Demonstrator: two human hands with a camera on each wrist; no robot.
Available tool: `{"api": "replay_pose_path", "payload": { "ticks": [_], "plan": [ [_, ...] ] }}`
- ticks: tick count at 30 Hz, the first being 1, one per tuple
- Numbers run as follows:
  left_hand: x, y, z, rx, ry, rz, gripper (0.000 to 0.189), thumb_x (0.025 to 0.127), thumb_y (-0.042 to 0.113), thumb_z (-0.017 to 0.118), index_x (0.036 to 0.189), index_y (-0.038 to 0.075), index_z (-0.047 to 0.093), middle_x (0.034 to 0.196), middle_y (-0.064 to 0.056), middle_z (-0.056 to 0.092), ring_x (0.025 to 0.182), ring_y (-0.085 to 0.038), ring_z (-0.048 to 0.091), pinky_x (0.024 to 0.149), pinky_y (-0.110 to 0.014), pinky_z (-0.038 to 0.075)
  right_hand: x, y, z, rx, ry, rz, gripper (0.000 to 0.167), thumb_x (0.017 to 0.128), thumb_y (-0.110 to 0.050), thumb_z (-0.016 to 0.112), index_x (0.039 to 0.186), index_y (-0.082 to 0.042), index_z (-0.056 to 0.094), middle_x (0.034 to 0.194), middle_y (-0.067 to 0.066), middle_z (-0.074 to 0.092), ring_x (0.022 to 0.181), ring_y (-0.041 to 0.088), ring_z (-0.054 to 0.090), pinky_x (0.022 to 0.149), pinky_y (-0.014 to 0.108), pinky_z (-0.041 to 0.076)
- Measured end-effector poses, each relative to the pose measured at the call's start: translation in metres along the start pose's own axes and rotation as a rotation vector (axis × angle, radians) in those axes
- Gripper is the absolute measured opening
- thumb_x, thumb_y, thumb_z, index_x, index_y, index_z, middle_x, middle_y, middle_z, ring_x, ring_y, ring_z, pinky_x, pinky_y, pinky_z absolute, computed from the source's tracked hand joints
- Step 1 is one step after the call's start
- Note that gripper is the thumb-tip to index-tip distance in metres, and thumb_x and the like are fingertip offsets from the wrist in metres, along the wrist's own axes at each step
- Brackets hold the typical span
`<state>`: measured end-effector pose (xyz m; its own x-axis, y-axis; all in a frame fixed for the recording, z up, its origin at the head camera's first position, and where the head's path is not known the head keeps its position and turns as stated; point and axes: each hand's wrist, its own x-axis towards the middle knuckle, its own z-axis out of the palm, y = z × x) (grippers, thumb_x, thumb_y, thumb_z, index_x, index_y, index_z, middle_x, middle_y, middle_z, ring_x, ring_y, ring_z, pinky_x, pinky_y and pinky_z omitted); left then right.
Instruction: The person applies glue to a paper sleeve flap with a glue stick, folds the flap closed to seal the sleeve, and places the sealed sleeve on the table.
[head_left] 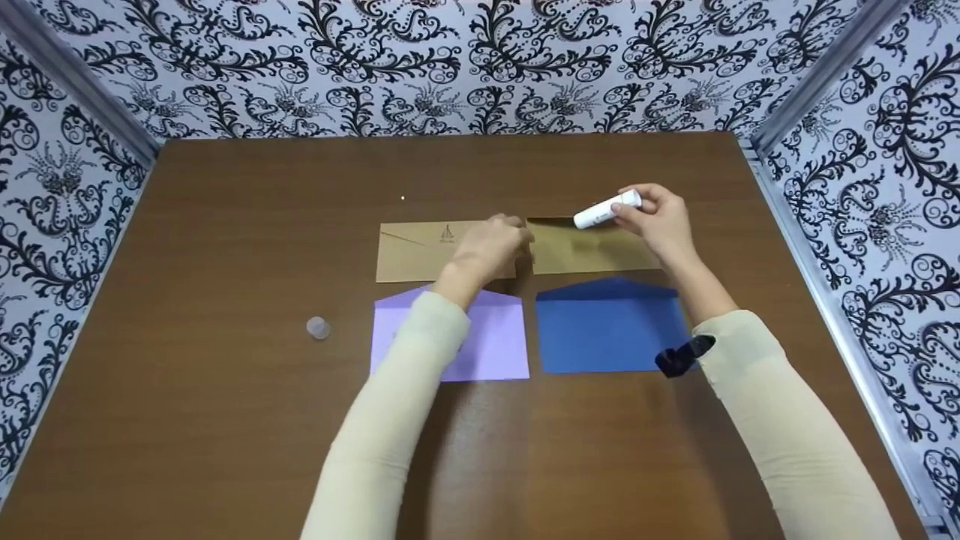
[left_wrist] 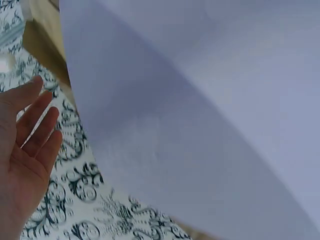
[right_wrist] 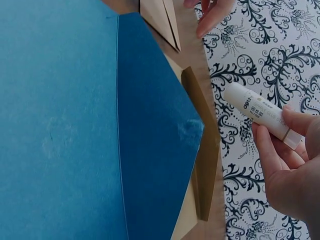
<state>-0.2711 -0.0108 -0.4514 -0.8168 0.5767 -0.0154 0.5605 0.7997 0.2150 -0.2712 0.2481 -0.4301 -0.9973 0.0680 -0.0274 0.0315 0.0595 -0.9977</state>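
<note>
My right hand [head_left: 664,225] pinches a white glue stick [right_wrist: 262,114] between thumb and fingers, tilted above the tan envelope [head_left: 592,250] at the back right. My left hand [left_wrist: 30,145] holds nothing, its fingers loosely bent. In the head view it is above the right part of the kraft envelope [head_left: 405,259], which carries a small sailboat print, and hides part of it. Nearer lie a purple envelope [head_left: 491,337], partly under my left forearm, and a blue envelope [head_left: 607,334] with its pointed flap [right_wrist: 155,125] unfolded. Whether the left fingertips touch paper is unclear.
A small translucent cap [head_left: 318,328] lies on the brown table [head_left: 225,420], left of the purple envelope. A tiny white speck [head_left: 403,198] lies behind the kraft envelope. Patterned panels [head_left: 390,67] in metal frames border the table's back and sides. A black device [head_left: 684,356] sits at my right cuff.
</note>
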Motion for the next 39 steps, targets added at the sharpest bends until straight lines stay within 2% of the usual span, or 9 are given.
{"api": "replay_pose_path", "payload": {
  "ticks": [6, 13, 16, 20, 22, 28, 32, 37, 39],
  "plan": [
    [0.014, 0.017, 0.021, -0.044, 0.011, 0.048, 0.021, 0.097, 0.013, 0.058, 0.107, 0.016, 0.076, 0.127, -0.002, 0.068, 0.12, -0.023, 0.061, 0.102, -0.032, 0.052, 0.001, 0.003, -0.006, -0.042, 0.006, 0.015, 0.035, 0.087, 0.002, 0.073, 0.117, 0.011, 0.058, 0.081, -0.013, 0.072, 0.079, 0.001, 0.07, 0.073, 0.016, 0.06],
    [0.027, 0.028, 0.041, 0.005, 0.008, 0.028, 0.024, 0.1, 0.017, 0.058, 0.12, 0.02, 0.071, 0.137, 0.0, 0.061, 0.128, -0.024, 0.058, 0.102, -0.036, 0.054, 0.003, 0.009, -0.012, -0.216, 0.013, 0.053, 0.042, 0.089, -0.005, 0.072, 0.125, 0.012, 0.057, 0.086, -0.017, 0.068, 0.087, -0.002, 0.068, 0.083, 0.022, 0.06],
    [0.03, 0.031, 0.047, 0.011, -0.007, 0.017, 0.026, 0.1, 0.016, 0.057, 0.122, 0.021, 0.071, 0.142, 0.0, 0.058, 0.129, -0.024, 0.058, 0.104, -0.036, 0.053, 0.004, 0.011, -0.014, -0.272, 0.011, 0.053, 0.042, 0.09, -0.007, 0.072, 0.125, 0.01, 0.058, 0.095, -0.007, 0.069, 0.089, -0.001, 0.068, 0.081, 0.019, 0.06],
    [0.032, 0.032, 0.052, 0.002, -0.046, 0.006, 0.03, 0.101, 0.016, 0.055, 0.127, 0.021, 0.069, 0.148, 0.0, 0.054, 0.132, -0.026, 0.056, 0.108, -0.036, 0.05, 0.003, 0.011, -0.014, -0.364, 0.015, 0.03, 0.039, 0.09, -0.009, 0.073, 0.123, 0.008, 0.061, 0.114, 0.018, 0.071, 0.084, -0.007, 0.066, 0.075, 0.012, 0.058],
    [0.033, 0.032, 0.053, -0.009, -0.059, 0.002, 0.031, 0.101, 0.016, 0.056, 0.129, 0.022, 0.068, 0.148, 0.0, 0.054, 0.132, -0.027, 0.056, 0.109, -0.036, 0.05, 0.004, 0.011, -0.014, -0.409, 0.017, 0.012, 0.037, 0.089, -0.01, 0.074, 0.121, 0.007, 0.063, 0.12, 0.025, 0.068, 0.081, -0.011, 0.064, 0.072, 0.009, 0.057],
    [0.033, 0.031, 0.052, -0.047, -0.061, 0.003, 0.03, 0.101, 0.014, 0.055, 0.125, 0.023, 0.07, 0.145, 0.001, 0.057, 0.131, -0.026, 0.058, 0.109, -0.036, 0.049, 0.007, 0.015, -0.014, -0.589, 0.033, -0.06, 0.033, 0.088, -0.012, 0.076, 0.115, 0.004, 0.068, 0.115, 0.024, 0.071, 0.075, -0.016, 0.056, 0.063, 0.003, 0.049],
    [0.033, 0.03, 0.051, -0.054, -0.067, 0.01, 0.026, 0.1, 0.013, 0.055, 0.117, 0.022, 0.073, 0.142, 0.001, 0.06, 0.128, -0.027, 0.059, 0.107, -0.037, 0.051, 0.011, 0.018, -0.014, -0.652, 0.028, -0.086, 0.031, 0.088, -0.01, 0.075, 0.115, 0.004, 0.068, 0.114, 0.023, 0.072, 0.078, -0.009, 0.058, 0.062, 0.002, 0.046],
    [0.032, 0.03, 0.048, -0.04, -0.069, 0.004, 0.023, 0.1, 0.013, 0.055, 0.111, 0.021, 0.074, 0.138, 0.004, 0.062, 0.122, -0.026, 0.062, 0.102, -0.036, 0.054, 0.017, 0.022, -0.013, -0.726, 0.032, -0.12, 0.03, 0.088, -0.008, 0.074, 0.115, 0.003, 0.067, 0.115, 0.022, 0.072, 0.095, 0.017, 0.069, 0.065, 0.001, 0.042],
    [0.032, 0.03, 0.048, -0.042, -0.062, 0.01, 0.02, 0.1, 0.013, 0.055, 0.105, 0.019, 0.074, 0.134, 0.004, 0.064, 0.118, -0.027, 0.064, 0.098, -0.037, 0.055, 0.018, 0.023, -0.012, -0.763, 0.034, -0.134, 0.03, 0.088, -0.007, 0.074, 0.116, 0.003, 0.067, 0.116, 0.022, 0.072, 0.1, 0.026, 0.069, 0.072, 0.009, 0.047]
  ]
}}
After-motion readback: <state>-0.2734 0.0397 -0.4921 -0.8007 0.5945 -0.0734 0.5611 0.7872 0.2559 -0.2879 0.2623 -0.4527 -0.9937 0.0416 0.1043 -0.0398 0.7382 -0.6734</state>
